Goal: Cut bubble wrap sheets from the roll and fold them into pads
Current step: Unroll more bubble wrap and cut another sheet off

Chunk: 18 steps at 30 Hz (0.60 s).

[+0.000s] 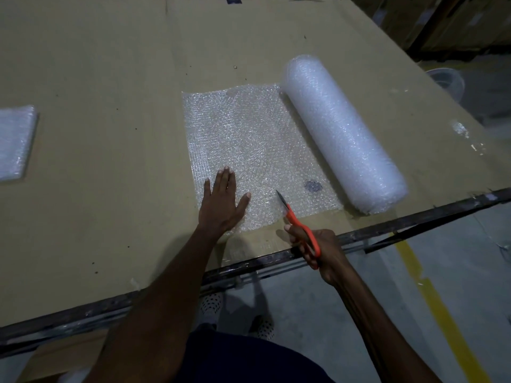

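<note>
The unrolled bubble wrap sheet (249, 150) lies flat on the cardboard-covered table (96, 78), attached to the roll (343, 134) at its right, the left hand (222, 203) spread flat pinning its near corner, apparently for cutting, while the right hand (318, 250) grips orange scissors (300, 223), blades nearly closed, at the near edge.

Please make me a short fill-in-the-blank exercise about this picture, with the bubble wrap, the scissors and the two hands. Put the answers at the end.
1. The left hand lies flat on the unrolled ____ sheet.
2. The right hand holds scissors with ____ handles.
3. The roll lies on the sheet's ____ side.
4. The table is covered with ____.

Answers: bubble wrap; orange; right; cardboard
</note>
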Motion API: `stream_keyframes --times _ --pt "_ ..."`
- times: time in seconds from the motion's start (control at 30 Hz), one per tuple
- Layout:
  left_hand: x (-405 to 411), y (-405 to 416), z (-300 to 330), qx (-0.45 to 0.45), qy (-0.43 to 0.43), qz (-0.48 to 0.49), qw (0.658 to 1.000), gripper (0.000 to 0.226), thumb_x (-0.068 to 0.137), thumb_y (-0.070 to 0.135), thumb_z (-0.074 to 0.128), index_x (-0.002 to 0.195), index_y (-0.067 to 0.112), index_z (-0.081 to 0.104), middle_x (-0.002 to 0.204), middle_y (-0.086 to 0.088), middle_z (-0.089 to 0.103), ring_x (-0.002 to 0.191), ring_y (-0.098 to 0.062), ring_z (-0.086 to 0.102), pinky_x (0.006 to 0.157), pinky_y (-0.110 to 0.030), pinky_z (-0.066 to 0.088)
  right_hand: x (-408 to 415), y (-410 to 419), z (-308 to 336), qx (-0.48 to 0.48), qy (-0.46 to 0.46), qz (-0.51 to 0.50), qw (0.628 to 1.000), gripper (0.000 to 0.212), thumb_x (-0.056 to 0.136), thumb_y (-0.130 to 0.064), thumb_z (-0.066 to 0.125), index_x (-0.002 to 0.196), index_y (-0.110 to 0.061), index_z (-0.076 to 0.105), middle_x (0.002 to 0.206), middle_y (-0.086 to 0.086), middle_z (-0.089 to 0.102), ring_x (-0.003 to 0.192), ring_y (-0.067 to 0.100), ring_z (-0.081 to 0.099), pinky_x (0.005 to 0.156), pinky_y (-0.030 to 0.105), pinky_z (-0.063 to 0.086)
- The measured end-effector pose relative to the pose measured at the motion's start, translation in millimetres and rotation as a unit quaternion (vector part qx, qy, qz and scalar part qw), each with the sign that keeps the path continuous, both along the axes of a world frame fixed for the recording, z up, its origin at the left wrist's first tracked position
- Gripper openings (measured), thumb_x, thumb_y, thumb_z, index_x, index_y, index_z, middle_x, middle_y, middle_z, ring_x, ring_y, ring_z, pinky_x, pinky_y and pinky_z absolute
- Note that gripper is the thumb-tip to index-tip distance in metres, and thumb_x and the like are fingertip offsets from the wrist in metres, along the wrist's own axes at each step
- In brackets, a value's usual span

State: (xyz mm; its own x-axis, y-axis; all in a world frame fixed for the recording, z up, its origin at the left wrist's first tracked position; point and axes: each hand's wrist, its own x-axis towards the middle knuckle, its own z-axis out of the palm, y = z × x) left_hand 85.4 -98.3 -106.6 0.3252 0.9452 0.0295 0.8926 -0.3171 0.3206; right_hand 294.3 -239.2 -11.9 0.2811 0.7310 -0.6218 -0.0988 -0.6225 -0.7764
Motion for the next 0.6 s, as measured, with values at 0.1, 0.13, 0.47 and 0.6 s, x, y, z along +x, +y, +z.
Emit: stream_keyframes --times 0.1,0.13,0.47,0.6 --pt "0 0 0 0.003 0.0 -0.002 1.0 0.082 0.1 0.063 0.016 0.159 0.006 0.01 0.168 -0.01 0.003 0.155 -0.022 0.0 0.124 -0.051 -0.001 -3 7 3 -0.001 0.01 0.011 1.0 0.037 0.075 -0.04 0.087 0.081 -0.007 0.072 0.058 0.006 0.053 0.041 0.011 0.037 0.037 0.018 0.022" --pt "0 0 0 0.001 0.0 -0.002 1.0 0.082 0.1 0.063 0.016 0.16 0.006 0.009 0.168 -0.01 0.003 0.155 -0.022 0.0 0.124 -0.051 -0.001 -3 9 3 -0.002 0.013 0.013 1.0 0.036 0.075 -0.04 0.087 0.082 -0.007 0.072 0.059 0.006 0.053 0.041 0.011 0.037 0.037 0.018 0.021" --pt "0 0 -1 -0.003 -0.002 -0.002 1.0 0.083 0.1 0.064 0.015 0.16 0.006 0.009 0.168 -0.01 0.002 0.155 -0.021 -0.002 0.124 -0.051 -0.001 -3 17 3 -0.006 0.02 0.021 1.0 0.038 0.072 -0.043 0.088 0.079 -0.01 0.072 0.061 0.007 0.055 0.042 0.012 0.039 0.036 0.017 0.023" --pt "0 0 -1 -0.001 0.0 -0.003 1.0 0.084 0.1 0.064 0.014 0.16 0.006 0.009 0.168 -0.01 0.003 0.155 -0.021 -0.002 0.124 -0.051 -0.001 -3 22 3 0.005 0.013 0.013 1.0 0.038 0.071 -0.038 0.09 0.079 -0.006 0.072 0.063 0.011 0.055 0.04 0.012 0.039 0.034 0.018 0.025"
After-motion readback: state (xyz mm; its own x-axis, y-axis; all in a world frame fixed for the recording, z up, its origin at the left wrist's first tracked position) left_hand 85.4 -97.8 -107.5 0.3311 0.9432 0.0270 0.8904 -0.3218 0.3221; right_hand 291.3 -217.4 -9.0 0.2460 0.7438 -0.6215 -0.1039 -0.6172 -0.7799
